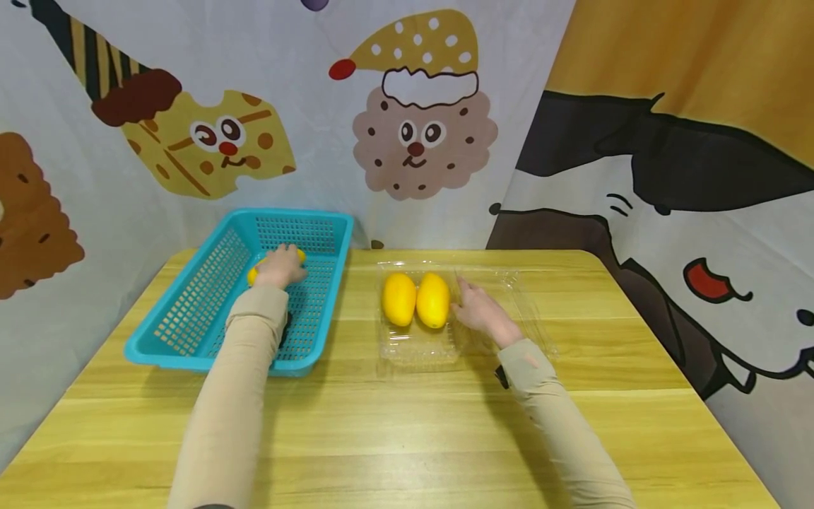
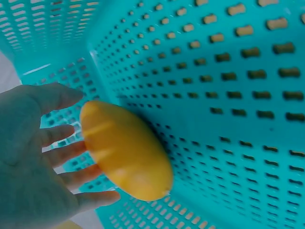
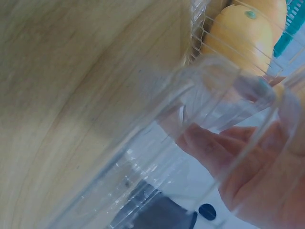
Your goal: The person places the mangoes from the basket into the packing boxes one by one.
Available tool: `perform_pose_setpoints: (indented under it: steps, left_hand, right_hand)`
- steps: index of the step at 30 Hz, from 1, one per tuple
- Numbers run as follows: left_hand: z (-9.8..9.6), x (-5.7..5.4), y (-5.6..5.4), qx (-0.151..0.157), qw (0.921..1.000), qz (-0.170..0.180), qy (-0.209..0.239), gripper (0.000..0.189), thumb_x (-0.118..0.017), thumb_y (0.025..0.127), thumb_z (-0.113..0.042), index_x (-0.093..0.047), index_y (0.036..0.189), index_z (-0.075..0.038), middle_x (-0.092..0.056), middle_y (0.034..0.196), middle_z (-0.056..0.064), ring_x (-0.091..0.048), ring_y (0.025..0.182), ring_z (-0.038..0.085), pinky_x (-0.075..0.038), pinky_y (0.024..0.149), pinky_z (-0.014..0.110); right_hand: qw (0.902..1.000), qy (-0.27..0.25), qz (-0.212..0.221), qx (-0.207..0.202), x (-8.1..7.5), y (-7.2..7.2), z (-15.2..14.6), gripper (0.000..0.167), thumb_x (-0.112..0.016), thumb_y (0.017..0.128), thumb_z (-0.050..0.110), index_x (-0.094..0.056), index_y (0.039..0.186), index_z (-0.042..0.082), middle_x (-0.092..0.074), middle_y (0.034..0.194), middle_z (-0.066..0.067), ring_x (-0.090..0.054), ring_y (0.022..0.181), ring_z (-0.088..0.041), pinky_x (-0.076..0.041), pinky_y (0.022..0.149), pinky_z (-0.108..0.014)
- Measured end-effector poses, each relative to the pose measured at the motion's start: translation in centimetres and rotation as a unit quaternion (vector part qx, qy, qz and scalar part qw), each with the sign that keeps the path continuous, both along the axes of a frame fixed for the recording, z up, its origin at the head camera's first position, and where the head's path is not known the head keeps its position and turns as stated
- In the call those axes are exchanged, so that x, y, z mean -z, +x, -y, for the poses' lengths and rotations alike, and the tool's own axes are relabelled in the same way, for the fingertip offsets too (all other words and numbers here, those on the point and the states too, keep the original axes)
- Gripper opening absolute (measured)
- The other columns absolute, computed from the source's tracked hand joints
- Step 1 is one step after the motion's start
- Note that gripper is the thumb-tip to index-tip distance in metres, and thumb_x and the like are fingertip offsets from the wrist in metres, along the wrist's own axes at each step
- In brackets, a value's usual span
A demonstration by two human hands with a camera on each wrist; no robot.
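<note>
Basically, it comes down to one yellow fruit [image 2: 127, 150] lying inside the blue basket [image 1: 191, 304], toward its far end. In the head view its long axis runs mostly crosswise, right tip angled a bit away from the person. L grip [image 1: 280, 267] is right over it, so that's the nearer hand by a lot. Per the L wrist view, the fruit lies just off the fingertips, thumb by one tip & the other fingers along its flank, splayed and fairly straight; the hand isn't wrapped round it, so I'd call it released, w/ light contact at most.

Further out, R of the basket, a clear plastic box [image 1: 420, 350] holds two more fruits, left one [image 1: 399, 300] and right one [image 1: 433, 301], side by side, long axes running away from the person. R grip [image 1: 485, 311] is just R of them, at the plastic; can't tell if it's pinching. Basket & box both sit on the wooden surface [image 1: 407, 438].
</note>
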State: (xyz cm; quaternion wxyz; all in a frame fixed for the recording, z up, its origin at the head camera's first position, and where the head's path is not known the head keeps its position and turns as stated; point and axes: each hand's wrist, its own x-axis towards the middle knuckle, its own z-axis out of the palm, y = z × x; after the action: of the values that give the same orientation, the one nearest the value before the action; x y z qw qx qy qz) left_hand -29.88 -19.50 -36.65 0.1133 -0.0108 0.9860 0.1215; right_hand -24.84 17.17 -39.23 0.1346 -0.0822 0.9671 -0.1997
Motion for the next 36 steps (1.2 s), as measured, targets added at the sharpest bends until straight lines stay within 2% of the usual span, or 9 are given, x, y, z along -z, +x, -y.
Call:
perform_pose_setpoints:
  steps: [4, 8, 15, 19, 22, 27, 32, 36]
  left_hand:
    - [0.29, 0.32, 0.16, -0.012, 0.9999, -0.007, -0.006, 0.066, -0.053, 0.091, -0.022, -0.025, 0.142, 0.009, -0.029, 0.142, 0.031, -0.033, 0.128, 0.053, -0.035, 0.099, 0.07]
    - [0.41, 0.5, 0.15, -0.024, 0.9997, -0.008, 0.0, 0.069, -0.056, 0.089, -0.021, -0.024, 0.142, 0.009, -0.027, 0.143, 0.031, -0.033, 0.127, 0.056, -0.035, 0.098, 0.071]
    - [0.49, 0.84, 0.07, -0.035, 0.9993, 0.013, 0.006, 0.067, -0.05, 0.091, -0.016, -0.019, 0.145, 0.008, -0.009, 0.15, 0.035, -0.024, 0.128, 0.065, -0.028, 0.101, 0.075]
    - [0.42, 0.92, 0.08, -0.033, 0.9993, 0.018, 0.002, 0.063, -0.046, 0.091, -0.011, -0.018, 0.147, 0.004, -0.001, 0.152, 0.037, -0.026, 0.126, 0.067, -0.03, 0.101, 0.073]
    - [0.44, 0.96, 0.07, -0.028, 0.9996, 0.009, 0.0, 0.058, -0.041, 0.092, -0.007, -0.02, 0.146, 0.003, -0.001, 0.151, 0.039, -0.029, 0.124, 0.067, -0.034, 0.101, 0.07]
    - [0.48, 0.97, -0.02, -0.023, 0.9996, -0.014, -0.001, 0.053, -0.036, 0.093, -0.004, -0.024, 0.144, 0.005, -0.007, 0.149, 0.042, -0.036, 0.124, 0.063, -0.038, 0.1, 0.066]
    - [0.52, 0.97, -0.27, -0.01, 0.9985, -0.052, -0.012, 0.051, -0.04, 0.088, -0.002, -0.032, 0.139, 0.006, -0.025, 0.141, 0.044, -0.046, 0.117, 0.058, -0.044, 0.095, 0.062]
    - [0.58, 0.96, -0.19, -0.011, 0.9981, -0.059, -0.011, 0.048, -0.039, 0.089, -0.006, -0.034, 0.135, 0.006, -0.038, 0.131, 0.043, -0.05, 0.112, 0.056, -0.046, 0.093, 0.06]
  right_hand:
    - [0.9999, -0.013, 0.008, 0.005, -0.07, 0.04, -0.01, 0.071, -0.047, 0.099, 0.023, -0.005, 0.153, 0.005, -0.021, 0.154, -0.028, -0.042, 0.047, -0.013, -0.044, 0.048, -0.027]
    - [0.9996, -0.024, 0.014, 0.008, -0.06, 0.07, -0.01, 0.071, -0.047, 0.099, 0.023, -0.004, 0.153, 0.006, -0.02, 0.155, -0.027, -0.033, 0.042, -0.007, -0.038, 0.039, -0.021]
    - [0.9997, -0.019, 0.014, 0.012, 0.0, -0.01, 0.1, 0.071, -0.047, 0.099, 0.024, -0.004, 0.154, 0.008, -0.02, 0.155, -0.026, -0.033, 0.043, -0.007, -0.04, 0.041, -0.022]
    - [0.9997, -0.016, 0.015, 0.012, -0.04, 0.03, 0.16, 0.072, -0.047, 0.099, 0.024, -0.004, 0.153, 0.008, -0.02, 0.155, -0.027, -0.033, 0.043, -0.007, -0.04, 0.041, -0.023]
    - [0.9997, -0.016, 0.015, 0.013, -0.07, 0.1, 0.17, 0.072, -0.047, 0.099, 0.024, -0.004, 0.153, 0.008, -0.02, 0.155, -0.026, -0.033, 0.043, -0.008, -0.041, 0.042, -0.024]
    - [0.9997, -0.017, 0.014, 0.011, -0.04, 0.12, 0.17, 0.071, -0.047, 0.099, 0.024, -0.004, 0.153, 0.007, -0.02, 0.155, -0.026, -0.033, 0.043, -0.007, -0.043, 0.043, -0.025]
    - [0.9997, -0.018, 0.012, 0.008, -0.04, 0.09, 0.15, 0.071, -0.047, 0.099, 0.024, -0.005, 0.153, 0.006, -0.02, 0.155, -0.026, -0.034, 0.044, -0.008, -0.044, 0.045, -0.026]
    - [0.9998, -0.014, 0.01, 0.008, 0.0, 0.0, 0.13, 0.071, -0.047, 0.099, 0.024, -0.005, 0.153, 0.006, -0.021, 0.155, -0.026, -0.034, 0.045, -0.008, -0.045, 0.047, -0.027]
